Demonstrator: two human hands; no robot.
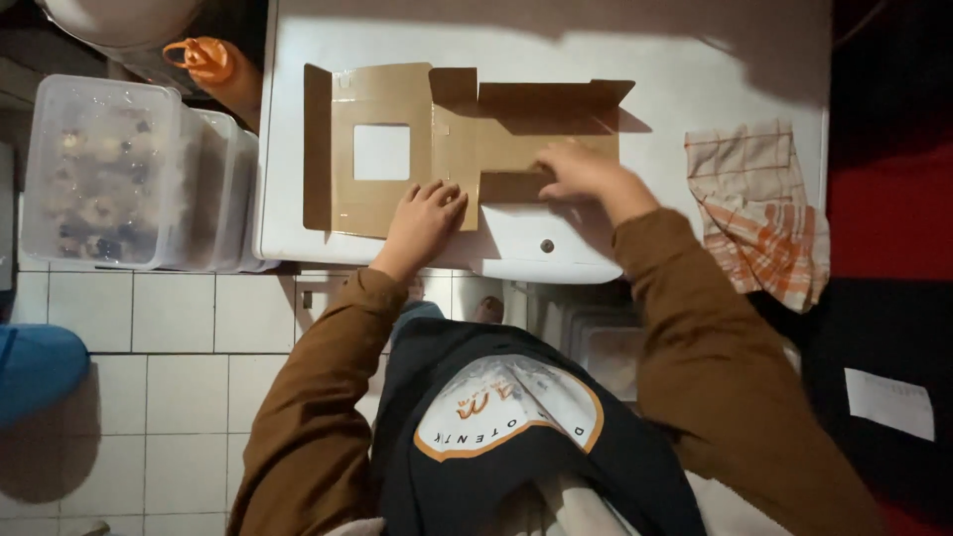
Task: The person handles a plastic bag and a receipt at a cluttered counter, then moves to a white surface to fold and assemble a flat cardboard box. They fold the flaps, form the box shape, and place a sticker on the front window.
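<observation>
A flattened brown cardboard box blank (437, 149) lies on the white table (695, 69), near the table's front edge. A square window cutout (381, 152) sits in the blank's left panel, showing the white surface beneath. At the blank's 1 o'clock corner, a flap (556, 102) stands partly raised and casts a shadow on the table.

The left hand (425, 213) rests palm-down at the blank's 6 o'clock edge. Its fingers (437, 194) lie close together, flat, pressing the cardboard. The right hand (581, 169) lies on the right panel, at 3 o'clock from the left hand. Its fingers are curled toward the fold line; whether they pinch the cardboard cannot be determined. Both forearms wear brown sleeves.

At 3 o'clock from the blank, a checked orange-and-cream cloth (759, 208) hangs over the table's front edge. At 9 o'clock, off the table, clear plastic lidded containers (104, 169) stand side by side. An orange bottle cap (199, 58) shows at 11 o'clock. A white rectangular label (890, 402) lies on the dark surface at 4 o'clock. A round white-and-orange emblem (506, 407) marks the person's dark garment at 6 o'clock.
</observation>
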